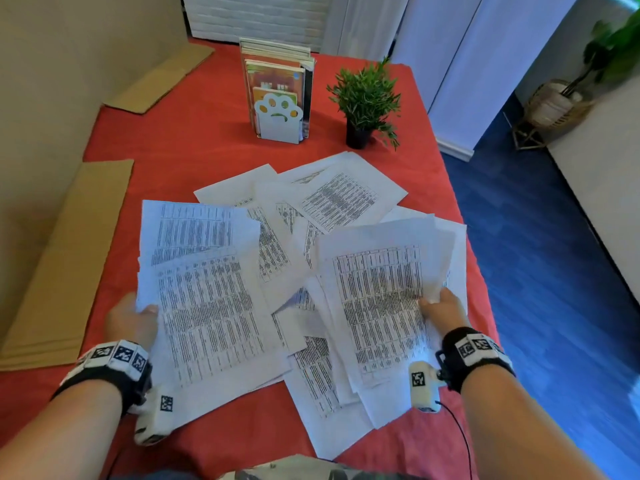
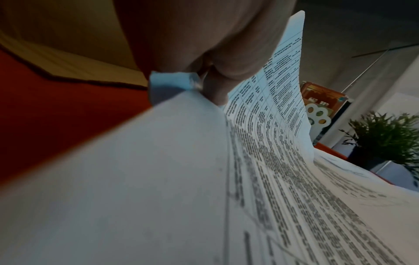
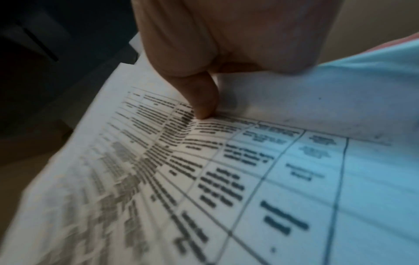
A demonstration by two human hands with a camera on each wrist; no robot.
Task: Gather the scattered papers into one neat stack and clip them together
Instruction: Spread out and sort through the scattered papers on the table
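Observation:
White printed papers with tables lie scattered over the red tablecloth [image 1: 194,140]. My left hand [image 1: 133,318] grips the left edge of a bundle of sheets [image 1: 207,306], thumb on top; the left wrist view shows the thumb [image 2: 217,89] pressed on the curling sheet [image 2: 260,161]. My right hand [image 1: 445,308] pinches the right edge of another bundle [image 1: 381,306], with the thumb [image 3: 199,100] on the printed table [image 3: 226,170]. More loose sheets [image 1: 339,199] lie farther back and between the two bundles. No clip is visible.
A white paw-shaped bookend with books [image 1: 278,98] and a small potted plant [image 1: 365,102] stand behind the papers. Cardboard pieces [image 1: 65,268] lie along the left side. The table's right edge drops to blue floor [image 1: 540,271].

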